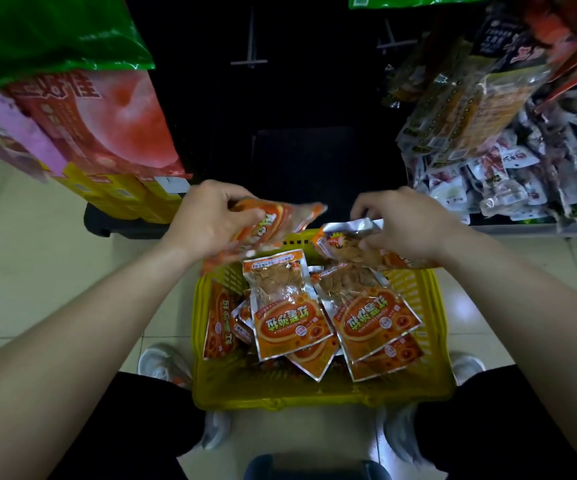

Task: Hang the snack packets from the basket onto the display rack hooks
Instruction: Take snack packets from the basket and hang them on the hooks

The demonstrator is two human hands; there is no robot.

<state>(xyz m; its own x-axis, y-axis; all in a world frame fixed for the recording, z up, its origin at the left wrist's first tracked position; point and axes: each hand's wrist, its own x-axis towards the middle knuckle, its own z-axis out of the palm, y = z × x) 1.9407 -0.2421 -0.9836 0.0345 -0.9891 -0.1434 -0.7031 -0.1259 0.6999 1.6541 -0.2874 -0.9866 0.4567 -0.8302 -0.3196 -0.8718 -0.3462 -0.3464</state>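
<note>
A yellow plastic basket point(432, 375) stands on the floor between my feet, holding several orange snack packets point(290, 317). My left hand point(211, 220) grips a blurred orange packet point(280, 220) above the basket's far left rim. My right hand point(405, 226) pinches another orange packet with a silver top edge point(346, 237) over the far right rim. Bare rack hooks point(250, 46) jut from the dark display panel straight ahead, above both hands.
Large green, red and pink bags point(89, 109) hang on the left above yellow boxes point(120, 195). Brown and clear snack packs point(467, 109) hang on the right over a bin of small packets point(509, 181). Pale tiled floor surrounds the basket.
</note>
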